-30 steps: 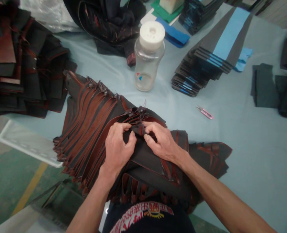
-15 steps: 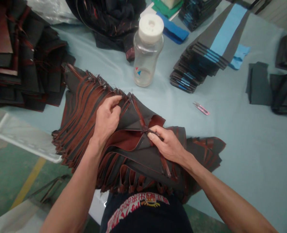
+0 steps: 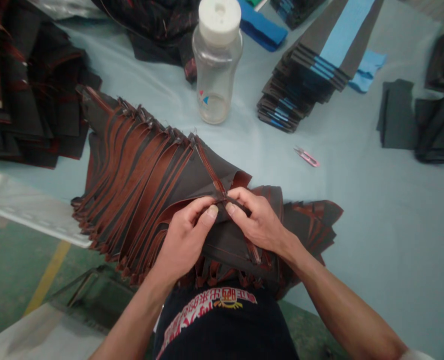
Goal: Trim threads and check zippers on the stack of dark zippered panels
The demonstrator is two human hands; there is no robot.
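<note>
Fabric piece [image 3: 206, 185], dark with a rust-brown lining, lies on top of a fanned stack [image 3: 131, 175] of like pieces at the near edge of the counter [image 3: 375, 210]. Both hands meet at its seam: the left hand [image 3: 186, 240] and the right hand [image 3: 255, 222] each pinch the same small spot, thumbs almost touching, so both are closed on the cloth.

The grip is only fingertip-deep, so I judge the seam could slip out. A pull might also drag the piece below, since the layers overlap closely, and disturb the fan. Part of the stack overhangs the counter edge toward the person's lap; a tug that way could spill pieces to the floor.

A bottle [image 3: 216, 65] stands beyond the stack, and pink snips [image 3: 306, 157] lie to the right, both apart from the hands.
</note>
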